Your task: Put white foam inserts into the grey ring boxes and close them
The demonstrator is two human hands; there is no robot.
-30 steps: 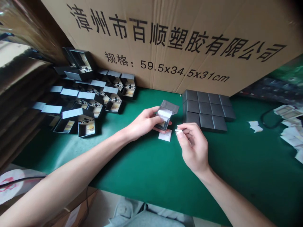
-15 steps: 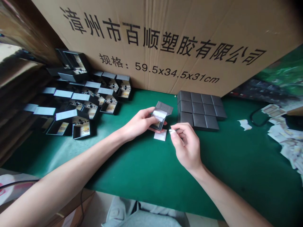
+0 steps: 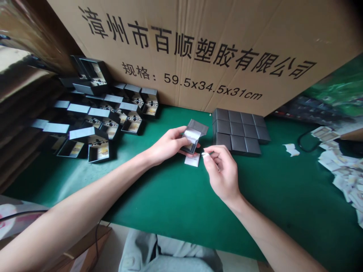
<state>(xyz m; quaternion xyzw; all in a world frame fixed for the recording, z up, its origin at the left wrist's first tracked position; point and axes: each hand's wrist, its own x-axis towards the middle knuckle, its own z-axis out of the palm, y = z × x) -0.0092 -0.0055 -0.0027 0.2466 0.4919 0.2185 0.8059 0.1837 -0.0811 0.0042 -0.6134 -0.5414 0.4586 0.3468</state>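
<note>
A small black hinged box [image 3: 200, 127] with its lid up and a pale lining is held in my left hand [image 3: 170, 146], the thumb reaching over its front. My right hand [image 3: 222, 170] is just right of it, thumb and fingertips pinching a small white piece [image 3: 204, 154] whose kind I cannot make out. Below the held box a white printed card [image 3: 192, 160] lies on the green table; its upper edge is partly covered by my left fingers.
Several open black boxes [image 3: 99, 149] with yellowish inserts crowd the left. Closed black boxes [image 3: 238, 130] stand in rows at right centre. A large printed carton [image 3: 181, 56] walls off the back. White slips [image 3: 344, 170] pile at the right, one torn piece [image 3: 291, 149] nearer.
The view has shifted slightly. My left hand still holds the open box and my right hand still pinches the white piece, with barely any movement between them.
</note>
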